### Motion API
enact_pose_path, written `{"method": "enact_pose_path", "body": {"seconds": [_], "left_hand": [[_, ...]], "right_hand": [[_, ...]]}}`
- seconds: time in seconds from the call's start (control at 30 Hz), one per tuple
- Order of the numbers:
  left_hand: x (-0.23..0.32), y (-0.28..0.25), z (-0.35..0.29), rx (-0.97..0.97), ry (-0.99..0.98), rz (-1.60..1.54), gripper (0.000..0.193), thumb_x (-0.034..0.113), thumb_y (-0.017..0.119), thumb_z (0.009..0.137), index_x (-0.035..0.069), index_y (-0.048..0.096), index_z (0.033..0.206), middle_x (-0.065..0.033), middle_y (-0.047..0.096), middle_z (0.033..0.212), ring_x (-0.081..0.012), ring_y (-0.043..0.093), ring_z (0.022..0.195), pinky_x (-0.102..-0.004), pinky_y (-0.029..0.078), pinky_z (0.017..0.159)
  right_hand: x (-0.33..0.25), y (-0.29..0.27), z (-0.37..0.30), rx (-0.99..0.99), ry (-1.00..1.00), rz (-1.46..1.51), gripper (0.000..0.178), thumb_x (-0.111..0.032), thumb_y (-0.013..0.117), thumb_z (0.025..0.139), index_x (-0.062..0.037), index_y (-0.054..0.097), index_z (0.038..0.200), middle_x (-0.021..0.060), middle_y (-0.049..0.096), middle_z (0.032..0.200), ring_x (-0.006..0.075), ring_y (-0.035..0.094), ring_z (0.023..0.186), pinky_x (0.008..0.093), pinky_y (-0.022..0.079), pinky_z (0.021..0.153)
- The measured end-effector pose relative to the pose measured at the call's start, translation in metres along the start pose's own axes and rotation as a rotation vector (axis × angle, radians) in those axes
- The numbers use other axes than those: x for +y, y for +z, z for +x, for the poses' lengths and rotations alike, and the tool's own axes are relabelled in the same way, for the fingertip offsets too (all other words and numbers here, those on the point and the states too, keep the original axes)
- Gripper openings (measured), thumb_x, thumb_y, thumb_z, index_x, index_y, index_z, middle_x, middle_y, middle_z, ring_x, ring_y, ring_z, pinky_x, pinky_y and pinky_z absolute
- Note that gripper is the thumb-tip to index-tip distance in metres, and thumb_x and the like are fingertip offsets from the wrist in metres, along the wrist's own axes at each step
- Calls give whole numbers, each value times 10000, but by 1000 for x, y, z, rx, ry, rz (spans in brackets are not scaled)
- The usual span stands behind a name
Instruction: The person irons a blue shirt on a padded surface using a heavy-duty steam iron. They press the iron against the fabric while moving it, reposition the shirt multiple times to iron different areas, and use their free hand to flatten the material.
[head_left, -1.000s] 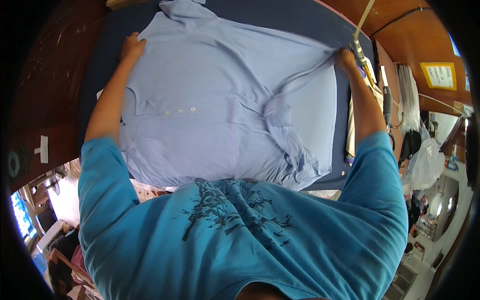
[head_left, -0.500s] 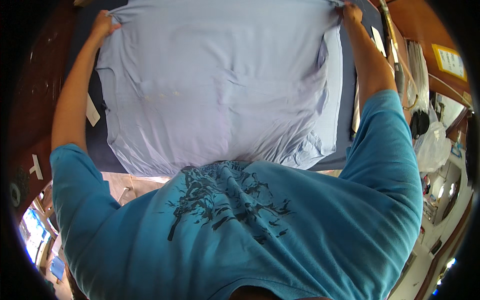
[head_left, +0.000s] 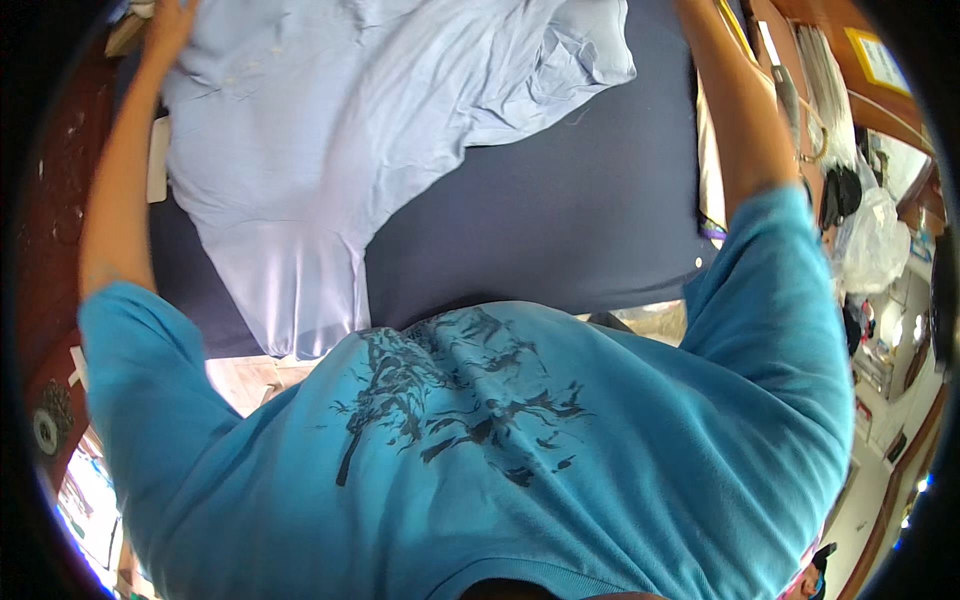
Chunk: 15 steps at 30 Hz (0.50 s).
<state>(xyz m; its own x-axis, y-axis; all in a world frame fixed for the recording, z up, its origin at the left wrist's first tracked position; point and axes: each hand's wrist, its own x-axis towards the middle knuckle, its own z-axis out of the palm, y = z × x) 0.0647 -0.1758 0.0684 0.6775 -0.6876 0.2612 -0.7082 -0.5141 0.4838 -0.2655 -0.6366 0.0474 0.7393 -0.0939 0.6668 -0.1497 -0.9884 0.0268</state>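
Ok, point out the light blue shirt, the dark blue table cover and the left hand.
light blue shirt (head_left: pixel 330 130), head view, on its flat middle panel
dark blue table cover (head_left: pixel 540 220), head view, on its bare part
left hand (head_left: pixel 172 22), head view, on the hand's back

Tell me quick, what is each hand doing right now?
Left hand: on the far edge of the light blue cotton shirt; whether it grips cannot be told.
Right hand: out of view past the top edge.
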Motion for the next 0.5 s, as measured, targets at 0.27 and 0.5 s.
{"method": "enact_pose_path", "body": {"seconds": [0.27,0.5], "left_hand": [[34,0,-256,223,-309,210,565,319,565,863,34,403,1323,-174,404,1367,-339,402,1244,-459,315,986],[74,9,-396,77,-687,343,416,300,542,873,18,500,1176,-185,389,1372,-321,327,1295,-469,256,1023]], "right_hand": [[-148,-54,-97,-471,546,12,503,-457,549,850,-38,583,1128,192,625,1029,364,583,980,446,437,829],[-129,-82,-121,-216,863,257,299,-253,552,880,29,499,800,121,453,625,183,415,596,334,376,560]]}}
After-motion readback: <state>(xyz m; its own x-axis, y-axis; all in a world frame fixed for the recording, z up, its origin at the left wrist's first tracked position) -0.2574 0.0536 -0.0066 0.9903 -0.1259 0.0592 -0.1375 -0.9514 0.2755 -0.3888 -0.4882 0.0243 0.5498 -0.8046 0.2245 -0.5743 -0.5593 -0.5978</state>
